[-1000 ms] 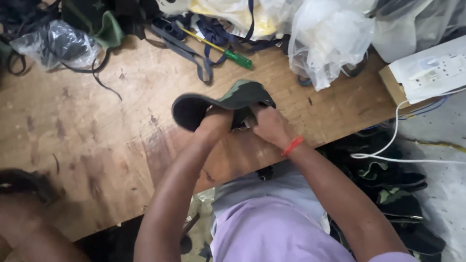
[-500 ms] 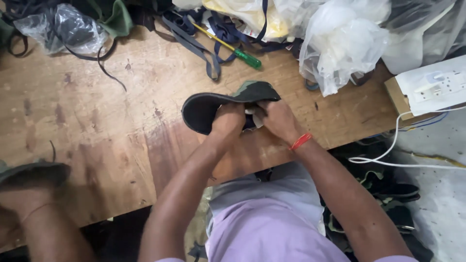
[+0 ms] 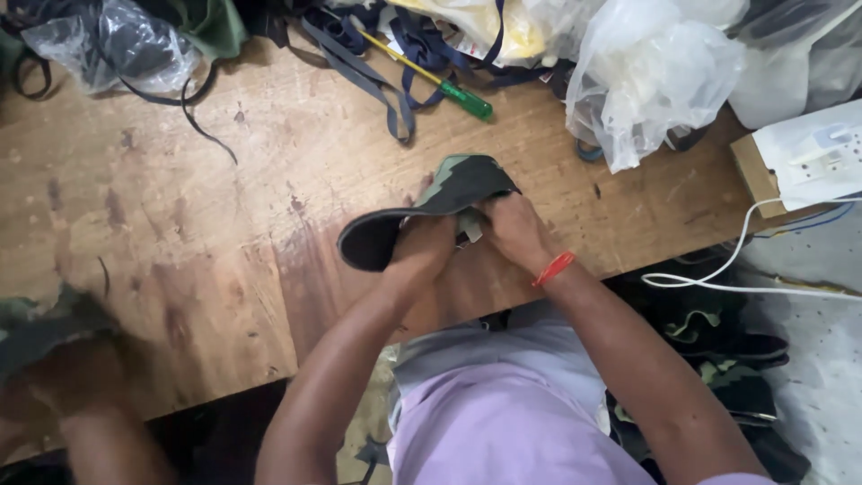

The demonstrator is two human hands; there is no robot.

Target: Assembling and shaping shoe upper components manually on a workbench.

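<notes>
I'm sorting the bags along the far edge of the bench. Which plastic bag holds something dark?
The clear plastic bag at the far left corner: dark contents show through it, while the white bags at the right look pale and cloudy.

The sandal sole [image 3: 422, 211] between the hands is camouflage green on its upper face and dark grey underneath. A red band [image 3: 554, 268] circles the right wrist. The shirt [image 3: 512, 422] is pale lilac. The workbench [image 3: 180, 224] is worn brown wood with darker stains. A screwdriver [image 3: 431, 76] has a yellow shaft and green handle. Straps [image 3: 377, 81] near it are navy and grey. The plastic bags [image 3: 646, 81] are translucent white. A white cable [image 3: 718, 274] lies at the right.
</notes>
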